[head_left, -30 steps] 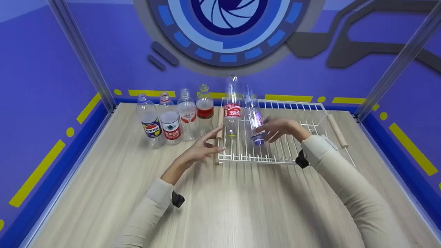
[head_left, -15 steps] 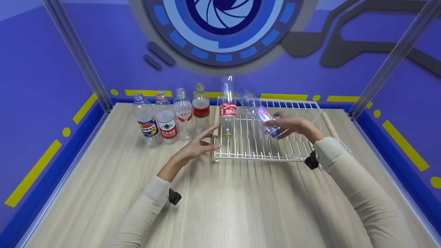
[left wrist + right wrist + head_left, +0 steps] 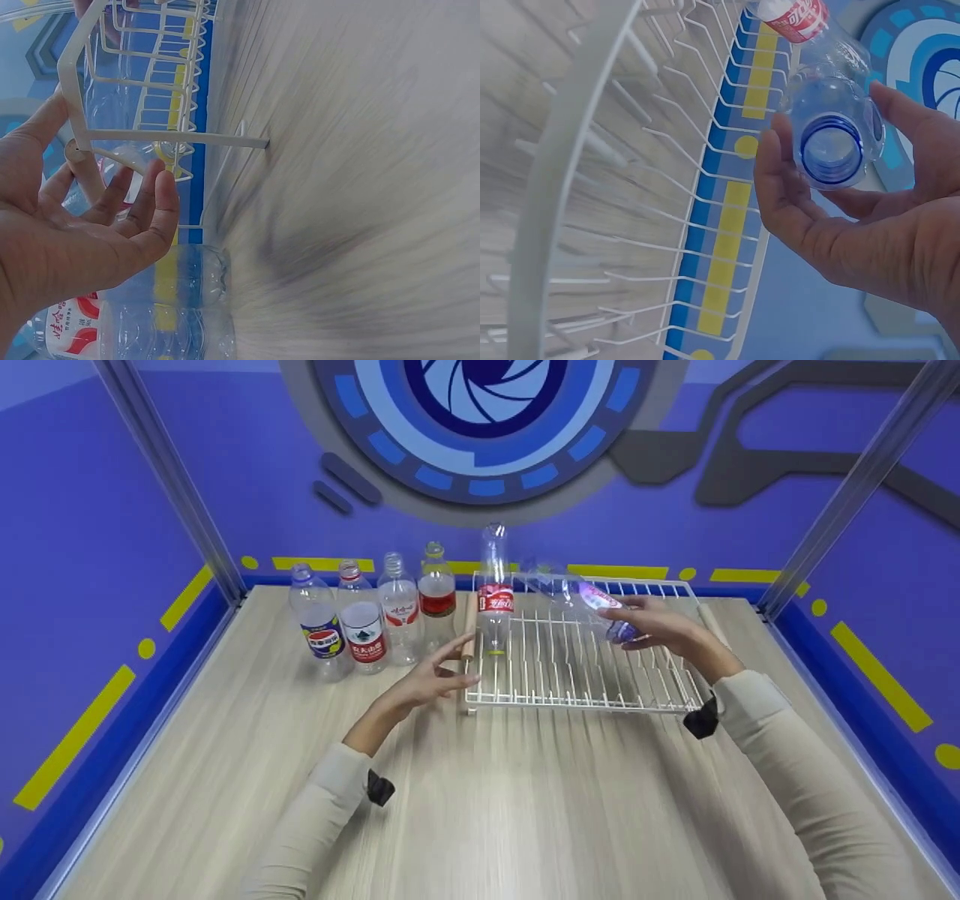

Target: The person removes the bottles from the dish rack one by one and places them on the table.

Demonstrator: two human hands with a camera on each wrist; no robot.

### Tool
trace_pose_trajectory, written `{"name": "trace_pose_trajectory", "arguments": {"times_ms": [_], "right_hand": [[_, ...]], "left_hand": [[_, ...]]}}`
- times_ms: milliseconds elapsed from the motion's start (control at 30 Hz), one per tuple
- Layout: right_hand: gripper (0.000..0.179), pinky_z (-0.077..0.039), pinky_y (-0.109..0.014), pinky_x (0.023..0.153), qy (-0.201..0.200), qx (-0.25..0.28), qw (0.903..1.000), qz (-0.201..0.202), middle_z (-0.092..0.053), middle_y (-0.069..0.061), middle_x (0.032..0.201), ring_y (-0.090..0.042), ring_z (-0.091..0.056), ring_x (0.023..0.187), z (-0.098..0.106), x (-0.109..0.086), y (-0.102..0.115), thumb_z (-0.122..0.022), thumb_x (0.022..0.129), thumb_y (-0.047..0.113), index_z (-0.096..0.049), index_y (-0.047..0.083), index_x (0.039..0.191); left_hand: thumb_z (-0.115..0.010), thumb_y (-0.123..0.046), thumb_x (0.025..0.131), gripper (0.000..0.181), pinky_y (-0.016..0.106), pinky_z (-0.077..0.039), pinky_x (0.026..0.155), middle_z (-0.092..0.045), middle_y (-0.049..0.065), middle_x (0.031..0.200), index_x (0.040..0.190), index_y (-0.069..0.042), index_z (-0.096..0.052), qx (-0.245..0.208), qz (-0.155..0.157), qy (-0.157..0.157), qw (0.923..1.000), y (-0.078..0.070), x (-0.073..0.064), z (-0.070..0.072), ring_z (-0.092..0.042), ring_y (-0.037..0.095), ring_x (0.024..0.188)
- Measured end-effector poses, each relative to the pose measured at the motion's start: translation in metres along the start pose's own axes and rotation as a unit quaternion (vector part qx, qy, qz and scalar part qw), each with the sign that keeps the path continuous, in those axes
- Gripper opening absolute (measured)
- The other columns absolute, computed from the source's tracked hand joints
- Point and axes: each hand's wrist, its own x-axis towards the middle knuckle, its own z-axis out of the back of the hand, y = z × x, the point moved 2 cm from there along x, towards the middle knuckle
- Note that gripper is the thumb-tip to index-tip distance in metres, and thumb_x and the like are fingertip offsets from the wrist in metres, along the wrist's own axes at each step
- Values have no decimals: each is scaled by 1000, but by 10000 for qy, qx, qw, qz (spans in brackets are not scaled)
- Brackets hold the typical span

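Note:
My right hand (image 3: 664,628) grips a clear plastic bottle (image 3: 596,595) with a pink-and-purple label near its uncapped neck. The bottle slants over the white wire rack (image 3: 570,706), its neck toward my palm and its base pointing to the back left. In the right wrist view, fingers and thumb curl round the bottle's shoulder (image 3: 825,101). At the rack's front left corner, my left hand (image 3: 420,684) holds the frame beside the wooden handle (image 3: 88,171), fingers bent beneath it. A red-labelled bottle (image 3: 496,598) stands upside down in the rack, close to that handle.
Left of the rack, several uncapped bottles stand upright in a row: one with a blue-and-yellow label (image 3: 324,641), one red-and-white (image 3: 365,639), one white-and-red (image 3: 402,613) and one dark red (image 3: 436,601). A blue wall (image 3: 577,536) rises behind the table (image 3: 480,810).
My right hand has moved right with the bottle, which has tipped from nearly upright, neck down, to a strong slant. The left hand stays at the rack's corner; the view shifted slightly.

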Motion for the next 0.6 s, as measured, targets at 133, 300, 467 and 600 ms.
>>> {"name": "trace_pose_trajectory", "arguments": {"times_ms": [133,300,467,600], "right_hand": [[79,-60,-22,78,-310,172,9993,100,-65,0,99,-6,-69,79,8,-7,-4,-61,103,37,-23,-7,157],[74,-58,-19,80,-504,449,9965,491,-60,1,106,-3,-69,83,20,-14,-13,-60,103,34,-27,-5,156],[69,-58,-20,84,-379,454,9953,765,-55,-4,119,-5,-68,90,27,-23,-19,-59,104,28,-28,-2,157],[68,-58,-22,88,-200,511,9945,893,-47,-9,130,-9,-68,96,27,-28,-23,-63,103,24,-30,2,158]], "left_hand": [[-72,-26,97,79,58,-47,105,-38,16,158,162,-35,-28,-28,26,1,10000,-1,0,-1,-54,37,132],[-71,-28,97,78,54,-49,102,-39,16,157,161,-36,-28,30,18,-24,10000,0,0,-1,-56,35,130],[-71,-27,97,78,53,-51,100,-38,17,158,162,-35,-27,47,-20,-12,10000,-1,0,0,-58,36,128],[-71,-26,97,79,55,-50,101,-37,17,159,162,-35,-27,30,-18,-20,10000,-1,0,-1,-58,36,127]]}}
